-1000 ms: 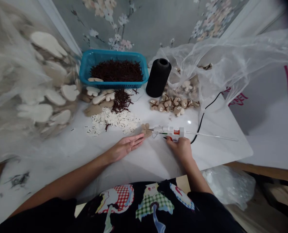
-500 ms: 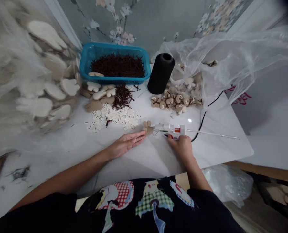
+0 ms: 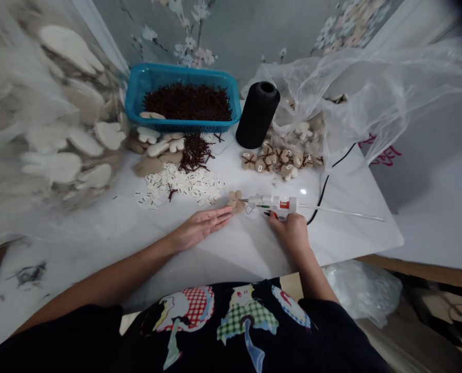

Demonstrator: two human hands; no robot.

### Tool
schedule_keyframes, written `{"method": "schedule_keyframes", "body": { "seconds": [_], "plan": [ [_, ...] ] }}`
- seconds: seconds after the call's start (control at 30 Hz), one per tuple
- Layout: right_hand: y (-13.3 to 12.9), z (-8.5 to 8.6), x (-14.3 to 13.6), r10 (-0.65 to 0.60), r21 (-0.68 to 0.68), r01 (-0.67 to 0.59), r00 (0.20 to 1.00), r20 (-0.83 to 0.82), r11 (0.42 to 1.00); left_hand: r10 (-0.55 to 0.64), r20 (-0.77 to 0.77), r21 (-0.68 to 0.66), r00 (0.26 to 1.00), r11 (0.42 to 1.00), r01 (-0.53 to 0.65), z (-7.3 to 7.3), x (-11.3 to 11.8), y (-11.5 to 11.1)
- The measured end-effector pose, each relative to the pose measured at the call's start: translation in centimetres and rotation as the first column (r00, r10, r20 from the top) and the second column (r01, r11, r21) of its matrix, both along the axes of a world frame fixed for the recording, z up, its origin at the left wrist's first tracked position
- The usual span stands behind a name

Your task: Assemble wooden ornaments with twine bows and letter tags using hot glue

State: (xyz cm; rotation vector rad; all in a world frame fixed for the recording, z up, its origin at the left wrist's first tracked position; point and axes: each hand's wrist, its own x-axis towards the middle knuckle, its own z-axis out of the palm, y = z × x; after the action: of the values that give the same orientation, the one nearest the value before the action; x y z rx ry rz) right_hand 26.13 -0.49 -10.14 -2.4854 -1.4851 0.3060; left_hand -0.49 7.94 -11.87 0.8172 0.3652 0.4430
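From the head view, I had my right hand [image 3: 292, 231] wrapped around the grip of the white glue gun [image 3: 274, 203], its nozzle pointing at the small tan felt piece [image 3: 236, 201] on the white table [image 3: 343, 233]. My left hand [image 3: 199, 227] lay flat, fingers straight and together, fingertips pinning the near edge of that piece. I judged this to be the gluing step on one piece, with nothing yet stuck to it that I could make out. A row of finished pieces [image 3: 279, 161] with dark bows sat behind the gun, beside the black thread spool [image 3: 257, 115]. Plenty was left: white tags [image 3: 184, 186], loose dark ties [image 3: 194, 151], a blue basket [image 3: 137, 98] full of more.
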Motion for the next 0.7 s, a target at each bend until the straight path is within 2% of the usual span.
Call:
{"method": "schedule_keyframes", "body": {
  "seconds": [0.1,0.2,0.27,0.43,0.7],
  "plan": [
    [-0.02,0.25,0.22,-0.051,0.024,0.051,0.999,-0.006,0.998,0.017,0.018,-0.02,1.0,1.0,-0.016,0.04,0.0,0.1],
    [-0.23,0.5,0.55,-0.126,0.112,0.132,0.99,-0.058,0.985,0.024,0.029,-0.022,0.999,0.999,-0.023,-0.01,0.02,0.12],
    [-0.45,0.54,0.71,-0.134,0.172,0.15,0.986,-0.1,0.974,0.023,0.037,-0.022,0.999,1.0,-0.022,-0.09,0.03,0.11],
    [-0.89,0.06,0.67,-0.034,0.167,0.056,0.991,-0.131,0.984,0.033,0.032,-0.037,0.999,0.999,-0.032,-0.13,0.08,0.1],
    [-0.81,-0.12,0.52,0.022,0.094,-0.013,0.995,-0.094,0.995,0.045,0.031,-0.038,0.999,0.998,-0.044,0.03,0.15,0.05]
  ]
}}
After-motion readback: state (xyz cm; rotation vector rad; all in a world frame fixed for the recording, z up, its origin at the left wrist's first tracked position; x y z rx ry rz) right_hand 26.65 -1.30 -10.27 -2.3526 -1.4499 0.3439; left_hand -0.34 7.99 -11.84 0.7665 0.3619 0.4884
